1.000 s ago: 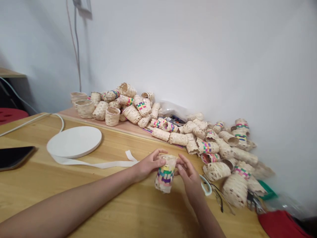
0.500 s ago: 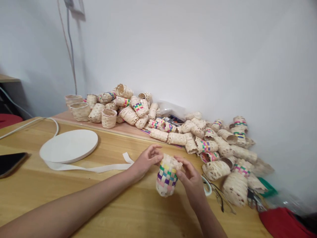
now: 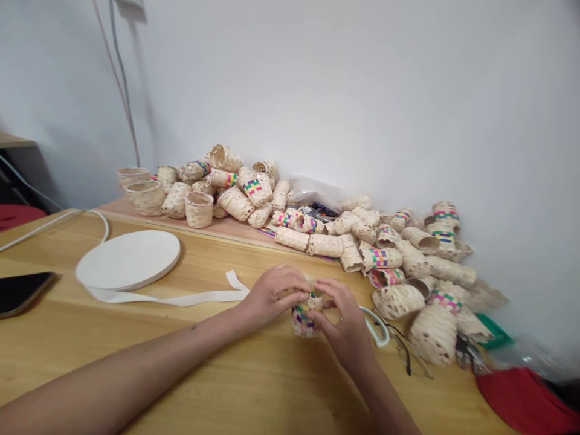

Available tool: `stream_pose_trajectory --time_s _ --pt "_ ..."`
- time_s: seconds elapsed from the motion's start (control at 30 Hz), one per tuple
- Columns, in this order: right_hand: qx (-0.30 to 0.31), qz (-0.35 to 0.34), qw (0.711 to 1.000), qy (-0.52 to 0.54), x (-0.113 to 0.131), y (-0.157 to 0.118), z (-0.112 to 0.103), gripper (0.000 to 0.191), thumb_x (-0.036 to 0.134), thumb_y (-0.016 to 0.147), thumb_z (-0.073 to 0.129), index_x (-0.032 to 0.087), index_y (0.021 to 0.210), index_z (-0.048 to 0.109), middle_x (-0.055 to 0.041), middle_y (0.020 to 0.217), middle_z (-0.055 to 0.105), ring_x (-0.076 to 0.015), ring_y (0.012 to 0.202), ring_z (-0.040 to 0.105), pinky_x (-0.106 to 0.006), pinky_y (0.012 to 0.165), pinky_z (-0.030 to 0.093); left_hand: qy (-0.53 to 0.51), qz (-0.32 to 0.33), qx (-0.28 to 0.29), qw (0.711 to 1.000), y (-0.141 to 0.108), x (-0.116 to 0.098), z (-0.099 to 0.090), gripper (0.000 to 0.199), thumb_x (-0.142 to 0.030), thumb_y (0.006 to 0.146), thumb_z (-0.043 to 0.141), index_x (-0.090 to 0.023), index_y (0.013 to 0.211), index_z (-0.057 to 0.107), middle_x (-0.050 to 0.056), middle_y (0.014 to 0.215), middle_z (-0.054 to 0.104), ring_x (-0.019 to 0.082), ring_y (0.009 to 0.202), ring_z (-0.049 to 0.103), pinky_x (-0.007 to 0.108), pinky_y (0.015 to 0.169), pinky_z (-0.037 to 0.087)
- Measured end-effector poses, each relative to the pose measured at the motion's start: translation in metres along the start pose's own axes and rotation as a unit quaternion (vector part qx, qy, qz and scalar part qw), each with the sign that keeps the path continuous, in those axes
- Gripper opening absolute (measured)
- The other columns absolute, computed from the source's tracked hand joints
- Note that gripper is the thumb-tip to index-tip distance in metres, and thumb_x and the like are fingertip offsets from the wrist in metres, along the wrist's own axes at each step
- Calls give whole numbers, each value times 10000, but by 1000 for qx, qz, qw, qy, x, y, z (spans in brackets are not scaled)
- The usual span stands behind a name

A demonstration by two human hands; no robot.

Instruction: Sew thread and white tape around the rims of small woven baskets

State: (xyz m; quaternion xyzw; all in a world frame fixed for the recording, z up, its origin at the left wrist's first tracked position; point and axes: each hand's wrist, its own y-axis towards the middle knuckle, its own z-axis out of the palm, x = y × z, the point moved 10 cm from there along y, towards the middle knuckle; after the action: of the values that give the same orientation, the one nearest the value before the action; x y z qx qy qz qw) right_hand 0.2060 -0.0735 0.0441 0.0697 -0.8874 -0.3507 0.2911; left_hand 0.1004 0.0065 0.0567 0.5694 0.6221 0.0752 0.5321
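Observation:
A small woven basket [image 3: 302, 320] of pale strips with coloured bands stands on the wooden table [image 3: 136, 356], mostly hidden behind my hands. My left hand [image 3: 276, 294] grips its upper edge from the left. My right hand [image 3: 343, 320] presses on it from the right, and the fingertips of both hands meet over the top. The rim is hidden under my fingers. Just right of my right hand lie white-handled scissors [image 3: 376, 326].
A large heap of woven baskets [image 3: 326, 241] runs along the wall behind my hands. A white strip roll [image 3: 128, 260] trails its tape [image 3: 181, 297] toward my left hand. Eyeglasses [image 3: 405, 356], a phone [image 3: 22, 293] and a red cloth [image 3: 525, 402] lie on the table.
Both hands have closed in over the top of the basket, covering most of it. Earlier its woven top showed between my parted fingers. The view has shifted slightly.

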Motion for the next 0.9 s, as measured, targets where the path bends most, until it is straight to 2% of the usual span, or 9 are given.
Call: stream_pose_trajectory --time_s 0.17,0.37,0.57,0.9 --pt "44 61 994 76 -8 1 3 263 353 859 617 231 1090 652 -110 1203 588 -234 1092 576 -313 753 554 -10 -29 2 1000 -1 4 1 124 -271 883 602 -185 908 688 37 867 689 161 827 591 283 773 411" --pt "31 100 989 105 -14 2 0 159 327 894 553 226 911 675 -101 1143 601 -214 1066 598 -283 743 547 -3 -43 -3 999 -2 1 4 111 -265 873 607 -163 856 648 26 822 659 157 805 563 282 777 385" --pt "35 107 987 110 -15 2 1 149 327 874 573 222 886 678 -99 1131 605 -215 1025 612 -285 724 547 -2 -81 -17 997 -4 2 5 113 -250 856 601 -157 793 616 20 803 626 164 806 540 286 770 361" --pt "67 156 971 171 -24 -2 7 171 377 850 606 225 893 673 -103 1157 589 -232 1078 584 -302 758 551 -9 -111 14 994 -4 11 11 125 -259 844 644 -169 761 616 4 791 609 168 821 519 286 773 348"
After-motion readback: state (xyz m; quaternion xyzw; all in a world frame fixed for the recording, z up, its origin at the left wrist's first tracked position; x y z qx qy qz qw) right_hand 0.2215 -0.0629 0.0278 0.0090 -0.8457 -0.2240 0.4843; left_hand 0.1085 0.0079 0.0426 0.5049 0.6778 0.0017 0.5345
